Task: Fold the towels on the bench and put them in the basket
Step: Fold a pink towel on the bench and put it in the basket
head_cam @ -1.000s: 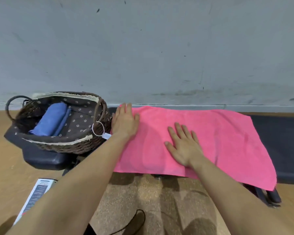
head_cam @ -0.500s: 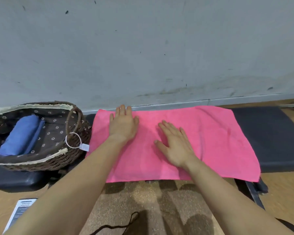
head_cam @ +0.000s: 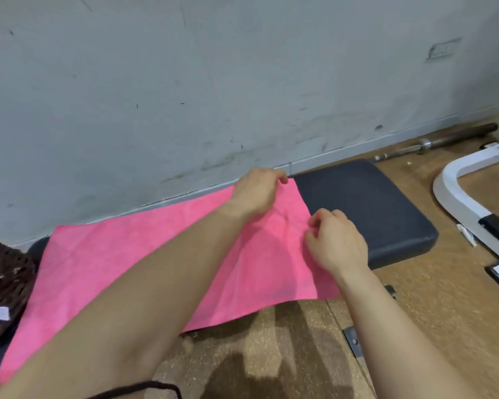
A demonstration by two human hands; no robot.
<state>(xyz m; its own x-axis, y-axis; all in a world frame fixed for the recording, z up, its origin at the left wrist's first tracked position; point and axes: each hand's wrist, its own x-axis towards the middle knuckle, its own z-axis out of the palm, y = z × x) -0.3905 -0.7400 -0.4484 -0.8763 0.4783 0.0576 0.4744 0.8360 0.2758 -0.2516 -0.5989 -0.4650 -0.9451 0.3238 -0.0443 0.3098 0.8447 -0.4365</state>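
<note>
pink cloth covers most of the dark padded bench point(head_cam: 366, 208): the pink towel point(head_cam: 144, 254) is spread flat, its long axis laid along the bench from the near left to the far right, one short edge beside the basket and the other ending where the bare pad begins. its near long edge hangs over the bench side above the cork floor. only a dark woven sliver of the basket point(head_cam: 6, 286) is seen at the left edge, touching or nearly touching the towel (which of the two cannot be told), with a white tag point(head_cam: 0, 313) dangling from it.

both hands are placed at the right short edge. the left hand point(head_cam: 257, 192) is curled over the far right corner, fingers closed as if the corner is pinched; the right hand point(head_cam: 336, 243) is curled at the same edge nearer the viewer, fingertips bunched on the cloth, where small creases are raised. whether cloth is actually gripped under the right fingers cannot be told. the hands are held apart, one per end of that edge.

the fold in hand is judged to be the right edge carried leftward. trouble could come from an uneven grip: if one corner is held and the other slips, the fold would be skewed. the overhanging near edge could also drag the cloth off the pad as it is lifted.
</note>
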